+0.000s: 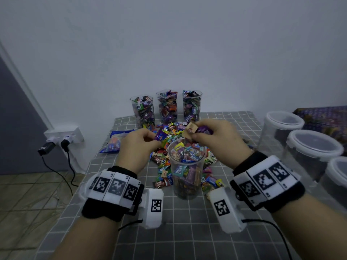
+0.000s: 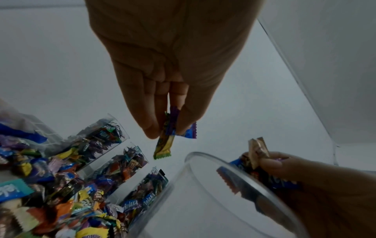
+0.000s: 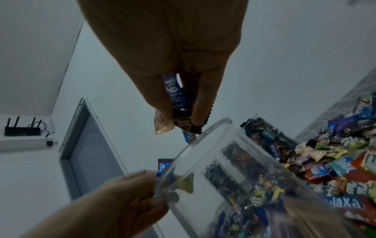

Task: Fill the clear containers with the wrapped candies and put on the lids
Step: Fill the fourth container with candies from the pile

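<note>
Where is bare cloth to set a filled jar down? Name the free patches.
Free: the checked cloth in front of the near jar, between the wrists, and the strip left of the left hand, below the blue bag. Crowded: the candy pile behind the jar, three full jars at the back, lidded tubs on the right.

Plain pale wall (image 1: 169,44) fills the whole upper half of the head view, dim and bluish in flat, low light. Down at the left edge, a grey door (image 1: 16,132) with its white frame running diagonally. Lower left, beige floor tiles (image 1: 32,196) laid at an angle, and just above them a white power strip (image 1: 63,135) with two black plugs, cables trailing down. Centre bottom, a table under a grey checked cloth (image 1: 187,231). In the right wrist view, far left, a black router (image 3: 22,130) with four antennas sits on a white ledge
</note>
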`<act>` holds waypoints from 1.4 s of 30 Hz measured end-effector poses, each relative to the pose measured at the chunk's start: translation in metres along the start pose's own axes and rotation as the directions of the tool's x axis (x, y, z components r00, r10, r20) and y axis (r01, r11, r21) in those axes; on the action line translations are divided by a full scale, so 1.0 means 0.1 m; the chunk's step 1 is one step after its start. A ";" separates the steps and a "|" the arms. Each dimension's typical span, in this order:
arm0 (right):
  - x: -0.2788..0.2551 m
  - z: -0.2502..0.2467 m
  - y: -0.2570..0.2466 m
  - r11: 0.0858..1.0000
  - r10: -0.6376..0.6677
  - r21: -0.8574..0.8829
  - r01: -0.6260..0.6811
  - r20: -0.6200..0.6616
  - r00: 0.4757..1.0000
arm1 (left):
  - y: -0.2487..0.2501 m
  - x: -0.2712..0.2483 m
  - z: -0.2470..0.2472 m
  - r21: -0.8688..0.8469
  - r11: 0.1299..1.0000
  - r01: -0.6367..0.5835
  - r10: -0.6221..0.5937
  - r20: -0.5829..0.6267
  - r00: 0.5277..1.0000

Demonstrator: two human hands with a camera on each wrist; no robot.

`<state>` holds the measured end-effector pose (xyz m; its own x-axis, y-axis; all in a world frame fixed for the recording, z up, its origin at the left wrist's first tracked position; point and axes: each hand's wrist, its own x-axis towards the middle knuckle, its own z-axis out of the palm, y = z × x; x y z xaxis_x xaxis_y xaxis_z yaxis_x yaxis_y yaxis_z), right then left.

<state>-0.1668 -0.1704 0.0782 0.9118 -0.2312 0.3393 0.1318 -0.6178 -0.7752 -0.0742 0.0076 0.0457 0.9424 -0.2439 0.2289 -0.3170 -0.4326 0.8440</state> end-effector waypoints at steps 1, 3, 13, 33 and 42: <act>0.00 0.04 0.00 1.000 -0.005 -0.008 0.005 0.019 1.000 | 0.01 0.00 0.00 -0.010 1.000 -0.001 0.001 -0.003 1.000; -0.01 0.10 0.01 0.999 -0.013 -0.047 0.015 0.052 0.999 | 0.04 -0.01 0.00 -0.028 1.000 -0.008 0.008 -0.014 1.000; -0.08 0.13 0.07 1.000 0.017 0.011 -0.017 0.007 1.000 | 0.11 -0.05 0.01 -0.122 0.992 -0.021 0.020 -0.009 1.000; -0.27 0.38 0.53 0.960 0.102 0.251 -0.126 0.107 0.989 | 0.31 -0.22 0.19 -0.064 0.981 -0.183 0.191 0.158 0.969; -0.36 0.20 0.42 0.993 0.103 0.045 -0.112 0.169 0.980 | 0.14 -0.14 0.10 -0.120 0.982 -0.143 0.148 0.036 0.988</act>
<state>-0.1858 -0.1728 0.0229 0.9731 -0.1633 0.1626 0.0462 -0.5532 -0.8318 -0.0926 -0.0044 0.0496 0.8807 -0.3362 0.3338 -0.4331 -0.2857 0.8549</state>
